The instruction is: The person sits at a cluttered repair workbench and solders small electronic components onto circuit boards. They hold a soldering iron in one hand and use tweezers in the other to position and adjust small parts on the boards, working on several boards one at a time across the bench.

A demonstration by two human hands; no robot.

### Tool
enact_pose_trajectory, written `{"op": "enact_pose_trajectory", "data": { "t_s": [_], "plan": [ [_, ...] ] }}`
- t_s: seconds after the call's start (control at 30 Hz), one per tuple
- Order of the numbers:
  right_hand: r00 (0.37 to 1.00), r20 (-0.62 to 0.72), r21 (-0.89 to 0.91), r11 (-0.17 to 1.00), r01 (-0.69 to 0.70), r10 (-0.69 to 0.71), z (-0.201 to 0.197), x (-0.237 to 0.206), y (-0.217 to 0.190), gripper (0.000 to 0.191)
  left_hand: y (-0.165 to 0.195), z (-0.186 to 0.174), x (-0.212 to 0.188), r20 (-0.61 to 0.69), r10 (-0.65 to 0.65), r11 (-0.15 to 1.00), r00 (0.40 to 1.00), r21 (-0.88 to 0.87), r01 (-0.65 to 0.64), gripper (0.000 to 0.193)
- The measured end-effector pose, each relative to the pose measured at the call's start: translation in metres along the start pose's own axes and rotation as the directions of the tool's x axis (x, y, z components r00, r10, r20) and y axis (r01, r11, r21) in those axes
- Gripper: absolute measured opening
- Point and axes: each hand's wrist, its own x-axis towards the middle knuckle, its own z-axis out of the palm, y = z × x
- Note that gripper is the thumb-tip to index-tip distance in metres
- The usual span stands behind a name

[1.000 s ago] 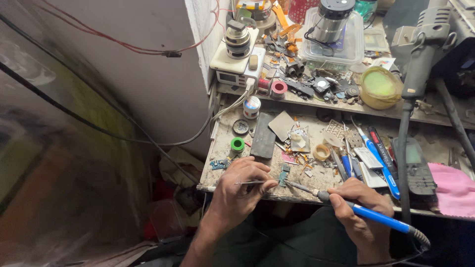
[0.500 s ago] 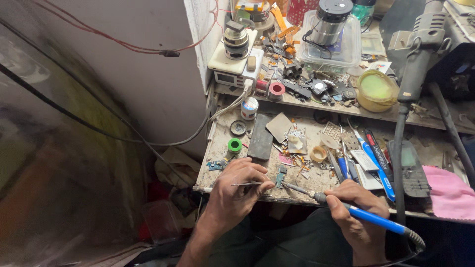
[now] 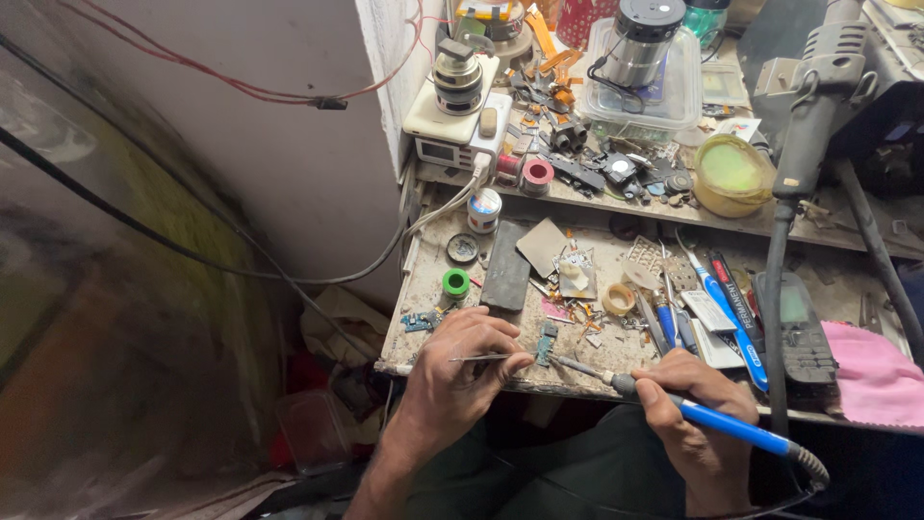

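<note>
My right hand (image 3: 688, 414) grips a blue-handled soldering iron (image 3: 717, 422); its metal tip points left at a small green circuit board (image 3: 547, 344) near the front edge of the workbench (image 3: 423, 289). My left hand (image 3: 462, 371) pinches thin metal tweezers (image 3: 478, 358), whose points lie close beside that board. The two hands sit side by side at the bench's front edge, with the iron's cord trailing off to the lower right.
The bench holds a dark phone-shaped slab (image 3: 506, 267), a green tape roll (image 3: 455, 282), a small tin (image 3: 463, 248), pens (image 3: 722, 308), a handset (image 3: 797, 327) and a pink cloth (image 3: 876, 371). A raised shelf carries a yellow-green bowl (image 3: 733, 173), a clear box (image 3: 640, 82) and a hot-air wand (image 3: 818, 87).
The view has shifted slightly. Both hands stay at the small board, with the tweezers and the iron tip held in nearly the same spot.
</note>
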Motion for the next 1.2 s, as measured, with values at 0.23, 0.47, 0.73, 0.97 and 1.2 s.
{"op": "enact_pose_trajectory", "data": {
  "t_s": [0.23,0.47,0.73,0.97,1.2],
  "plan": [
    [1.0,-0.002,0.012,1.0,0.0,0.0,-0.0008,0.0008,0.0022,0.013,-0.0013,-0.0002,-0.001,-0.003,0.003,1.0,1.0,0.012,-0.003,0.021],
    [1.0,0.007,0.004,1.0,0.005,-0.005,-0.0005,0.0001,0.0037,0.012,-0.0032,0.0008,-0.0011,0.0,0.005,1.0,1.0,0.005,-0.005,0.021],
    [1.0,-0.011,-0.029,1.0,-0.002,0.002,0.0006,0.0019,0.0008,0.013,-0.001,0.0009,-0.0005,0.003,-0.01,1.0,1.0,0.002,0.01,0.02],
    [1.0,-0.008,-0.001,1.0,-0.025,0.025,0.0,0.0017,-0.0048,0.013,0.001,0.0005,0.0003,0.004,-0.012,1.0,1.0,0.005,0.012,0.02],
    [0.999,-0.038,0.004,1.0,-0.019,0.019,0.0024,0.0012,0.0005,0.011,0.0015,-0.0021,0.0011,0.005,-0.013,1.0,1.0,-0.01,0.013,0.019]
  ]
}}
